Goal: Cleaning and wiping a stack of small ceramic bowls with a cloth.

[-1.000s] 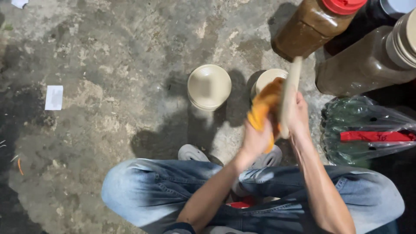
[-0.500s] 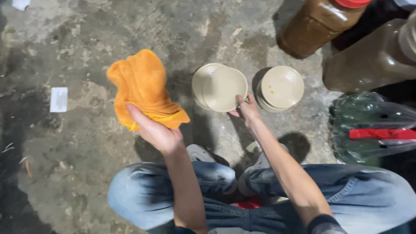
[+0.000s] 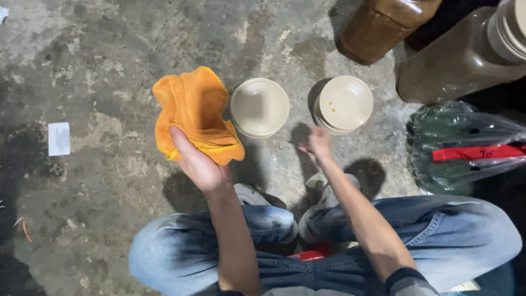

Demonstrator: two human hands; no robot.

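On bare concrete, two empty cream bowl stacks [image 3: 259, 107] [image 3: 343, 104], orange cloth [image 3: 193, 112] in left hand [image 3: 200, 164]

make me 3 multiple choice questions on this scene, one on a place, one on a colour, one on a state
1. Where is the orange cloth?
A. in the left hand
B. on the knees
C. inside a bowl

2. What colour are the two bowl stacks?
A. blue
B. cream
C. black

3. What is the right hand doing?
A. gripping a jar
B. holding the cloth
C. holding nothing, just short of the bowls

Answers: 1 A, the fingers pinch the cloth's lower edge. 2 B, both stacks look pale cream. 3 C, it is empty and touches no bowl.
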